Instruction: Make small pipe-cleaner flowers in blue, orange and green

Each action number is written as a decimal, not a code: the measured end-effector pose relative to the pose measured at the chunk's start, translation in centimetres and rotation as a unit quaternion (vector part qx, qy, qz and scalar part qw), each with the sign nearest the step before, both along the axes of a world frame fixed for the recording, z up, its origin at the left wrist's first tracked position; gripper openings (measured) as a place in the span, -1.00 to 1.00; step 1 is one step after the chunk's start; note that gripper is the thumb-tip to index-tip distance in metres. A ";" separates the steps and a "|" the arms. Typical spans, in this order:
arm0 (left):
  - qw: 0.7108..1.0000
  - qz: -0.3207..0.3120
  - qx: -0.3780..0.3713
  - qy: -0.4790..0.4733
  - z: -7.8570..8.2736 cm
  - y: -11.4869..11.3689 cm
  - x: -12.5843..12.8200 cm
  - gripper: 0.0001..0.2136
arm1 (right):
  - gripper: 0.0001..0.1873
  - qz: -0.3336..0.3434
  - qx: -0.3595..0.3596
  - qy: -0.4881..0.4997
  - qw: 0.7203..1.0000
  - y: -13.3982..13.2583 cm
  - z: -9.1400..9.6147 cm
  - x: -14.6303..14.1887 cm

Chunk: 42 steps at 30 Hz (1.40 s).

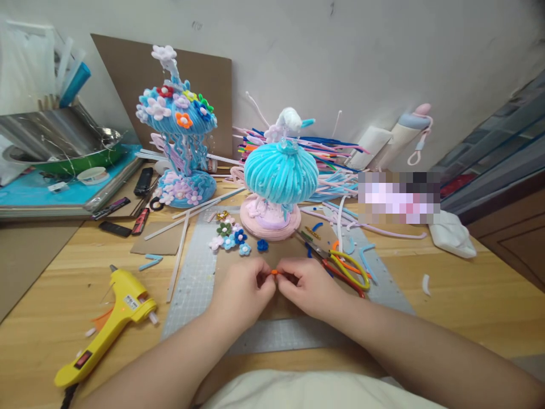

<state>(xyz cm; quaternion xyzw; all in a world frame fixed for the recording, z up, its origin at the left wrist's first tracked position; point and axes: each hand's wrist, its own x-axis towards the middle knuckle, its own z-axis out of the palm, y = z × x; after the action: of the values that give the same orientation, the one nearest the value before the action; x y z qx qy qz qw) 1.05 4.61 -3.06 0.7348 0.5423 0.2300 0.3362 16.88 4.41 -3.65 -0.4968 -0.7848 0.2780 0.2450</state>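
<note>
Both hands meet over a grey cutting mat [193,284]. My left hand [242,292] and my right hand [309,287] are closed, pinching a small orange pipe-cleaner piece [275,272] between their fingertips. Just beyond them lie several small pipe-cleaner flowers [232,238]. Behind those stands a plain blue pipe-cleaner mushroom [281,173] on a pink base. A second one, the decorated blue mushroom [181,130], covered in flowers, stands further left.
A yellow glue gun [108,326] lies at the front left of the wooden table [468,307]. Scissors with yellow-orange handles [347,267] lie right of my hands. Loose pipe cleaners [327,153] pile up against the wall. Trays and boxes [59,147] sit far left.
</note>
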 end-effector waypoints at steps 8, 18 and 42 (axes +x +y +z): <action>0.996 0.043 -0.023 -0.068 -0.5 -0.6 0.5 -0.87 | -0.74 -0.026 0.020 -0.013 0.999 -0.6 0.2 -0.5; 0.939 0.055 -0.178 -0.289 0.2 0.5 0.6 -0.85 | -0.90 -0.081 -0.089 0.151 0.981 0.9 0.1 0.2; 0.870 0.247 -0.079 -0.420 0.2 1.5 -0.5 -0.90 | -0.79 -0.136 -0.032 -0.046 0.989 4.3 -1.1 1.1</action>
<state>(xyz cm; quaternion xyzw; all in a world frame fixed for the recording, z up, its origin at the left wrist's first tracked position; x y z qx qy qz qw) 0.53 6.16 -2.83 0.3819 0.5304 0.5489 0.5211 17.94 8.75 -4.78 -0.6185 -0.7111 0.2441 0.2285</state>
